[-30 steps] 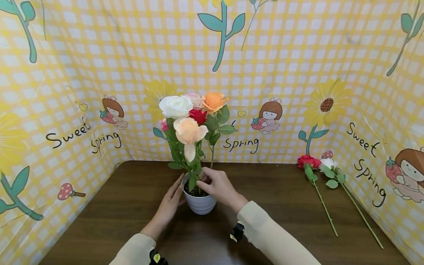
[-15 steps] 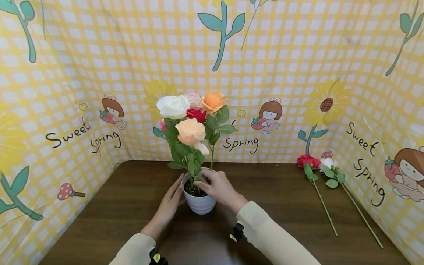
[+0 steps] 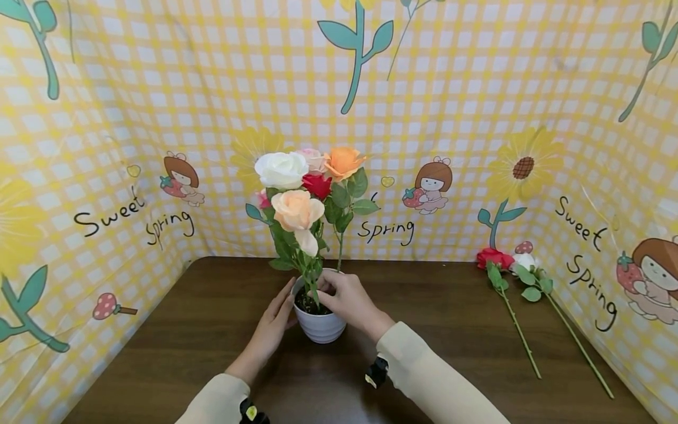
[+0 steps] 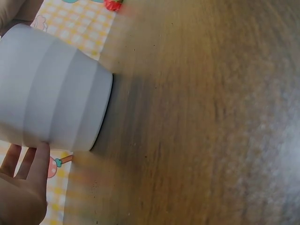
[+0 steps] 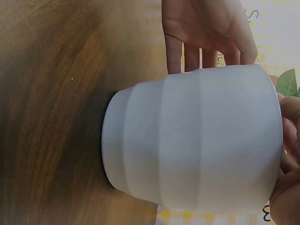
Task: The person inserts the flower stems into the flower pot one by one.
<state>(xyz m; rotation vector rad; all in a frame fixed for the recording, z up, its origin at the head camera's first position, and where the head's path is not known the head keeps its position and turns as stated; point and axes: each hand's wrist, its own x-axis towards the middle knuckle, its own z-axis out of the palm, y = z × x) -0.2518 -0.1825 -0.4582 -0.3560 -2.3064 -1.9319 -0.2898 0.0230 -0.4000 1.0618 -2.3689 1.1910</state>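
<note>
From the head, the white ribbed pot stands upright on the brown tabletop, a little left of the middle and nearer the far edge. The hands are both at it: the left hand lies along its left wall with the fingers fairly straight, touching but not wrapped round, while the right hand reaches over the right of the rim, its fingers curled and its thumb and finger pinching the stem of the peach rose just above the dark soil. That rose leans out in front of the others, one pale petal drooping below it. Behind it, in the pot, rise a white rose, a red rose, a pale pink rose and, farthest right, an orange rose; a pink bloom shows at the left. Near the tabletop's far right corner lie a second red rose and a second white rose, their stems running down toward the right edge. A yellow-checked cloth surrounds the tabletop. From the left wrist, the pot appears turned on its side by the camera — the straight left fingertips meet its wall. From the right wrist, the left fingers touch the wall, and the right hand is bent at the rim, its fingertips partly hidden, beside a green leaf.
</note>
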